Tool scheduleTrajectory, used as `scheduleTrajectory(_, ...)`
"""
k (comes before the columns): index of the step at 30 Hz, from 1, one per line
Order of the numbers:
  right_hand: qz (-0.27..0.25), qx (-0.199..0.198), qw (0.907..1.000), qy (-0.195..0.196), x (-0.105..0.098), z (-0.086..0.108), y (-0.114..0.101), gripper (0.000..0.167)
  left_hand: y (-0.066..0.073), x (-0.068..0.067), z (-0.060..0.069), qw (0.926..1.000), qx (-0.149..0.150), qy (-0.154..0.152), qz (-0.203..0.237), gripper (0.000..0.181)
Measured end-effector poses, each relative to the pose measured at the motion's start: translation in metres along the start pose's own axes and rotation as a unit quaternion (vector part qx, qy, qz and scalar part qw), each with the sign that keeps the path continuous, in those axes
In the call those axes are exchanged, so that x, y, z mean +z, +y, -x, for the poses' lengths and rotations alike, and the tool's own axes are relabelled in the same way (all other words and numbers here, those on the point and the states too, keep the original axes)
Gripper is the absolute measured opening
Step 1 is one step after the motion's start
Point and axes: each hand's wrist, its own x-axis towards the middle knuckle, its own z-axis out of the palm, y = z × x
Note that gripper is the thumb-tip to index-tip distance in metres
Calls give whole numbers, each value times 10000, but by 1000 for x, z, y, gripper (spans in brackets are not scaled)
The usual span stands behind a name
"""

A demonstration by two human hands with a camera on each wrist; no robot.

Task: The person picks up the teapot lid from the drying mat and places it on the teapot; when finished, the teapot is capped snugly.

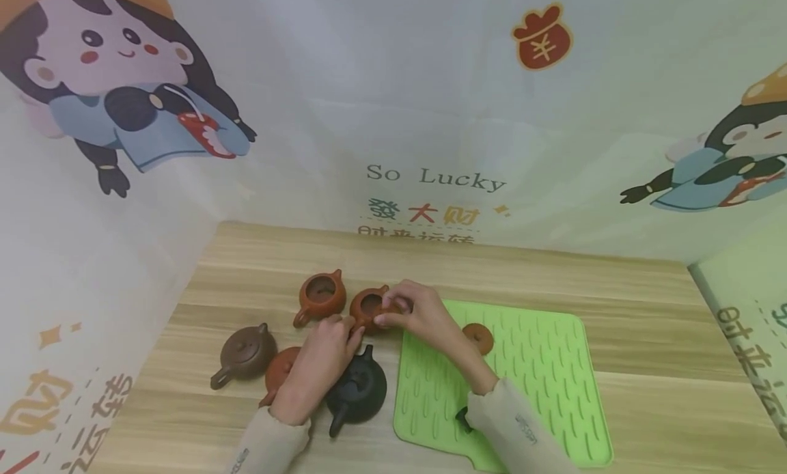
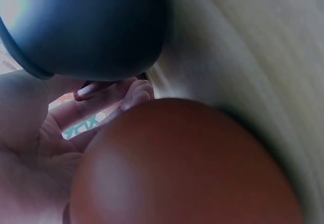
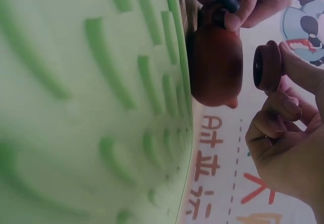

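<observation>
My left hand pinches the handle of a small red-brown teapot, which stands uncovered on the table with its spout pointing away. In my right hand a round teapot lid is pinched between thumb and fingers. The right wrist view shows the lid apart from the teapot, a short gap above its opening. Below my left forearm sits an orange-red teapot, partly hidden. A black teapot stands just right of that forearm; the left wrist view shows both pots close to the hand.
Another uncovered red-brown teapot stands at the back left, and a lidded dark-brown teapot at the far left. On the green ridged mat lie an orange-brown lid and a black piece, partly covered by my right sleeve.
</observation>
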Motion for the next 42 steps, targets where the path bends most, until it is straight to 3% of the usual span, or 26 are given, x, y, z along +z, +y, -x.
scheduleTrajectory(5,110,49,9999,98,4,-5,-2,21,-1,4,0,10000,43,9,-45,18)
scheduleTrajectory(14,168,248,9980,561,20,-15,0,22,11,-12,2,9997,181,70,147,19)
scheduleTrajectory(19,122,369,9971,661,27,-18,1,23,4,1,0,10000,21,7,65,17)
scheduleTrajectory(27,273,385,9958,790,33,-19,7,24,-3,10,0,9997,139,127,-128,18)
scheduleTrajectory(36,460,533,9943,806,38,-21,8,26,-2,7,0,9999,68,127,-57,18)
scheduleTrajectory(42,717,847,9898,890,39,-20,2,28,-2,3,0,9999,100,84,11,19)
